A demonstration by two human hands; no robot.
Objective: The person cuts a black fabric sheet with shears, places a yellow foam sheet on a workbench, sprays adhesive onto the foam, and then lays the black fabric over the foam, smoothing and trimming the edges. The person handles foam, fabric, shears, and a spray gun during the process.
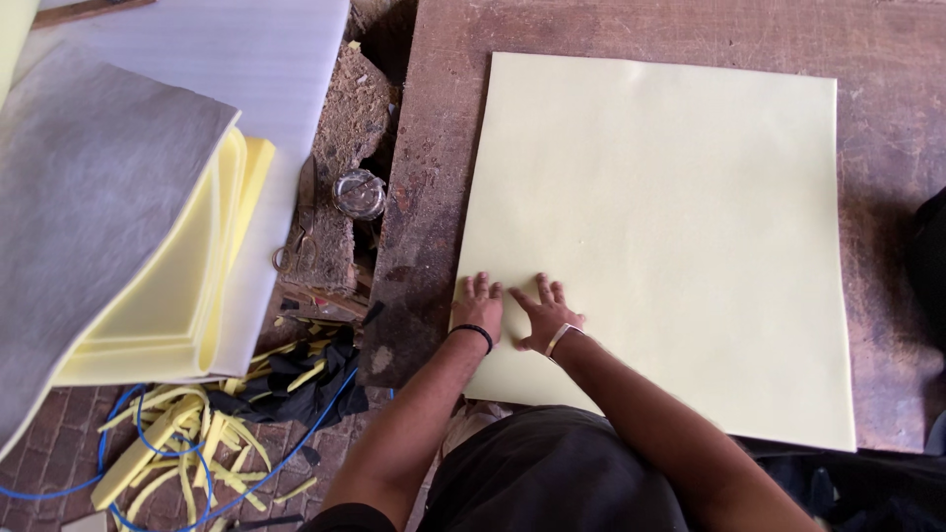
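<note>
now both hands (512, 310) flat on yellow sheet (670, 227)

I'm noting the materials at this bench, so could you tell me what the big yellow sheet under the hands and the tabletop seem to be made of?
The yellow sheet looks like thin foam or soft matte sheeting: pale, even and glare-free, lying flat under the left hand and right hand. Which of the two, I cannot tell. The tabletop looks like worn, unfinished wood: brown, stained and scuffed.

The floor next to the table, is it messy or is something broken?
Yes, messy. Yellow foam strips lie scattered on the brick floor, tangled with a blue cord and black scraps. The wooden table looks worn and chipped at its left edge.
</note>
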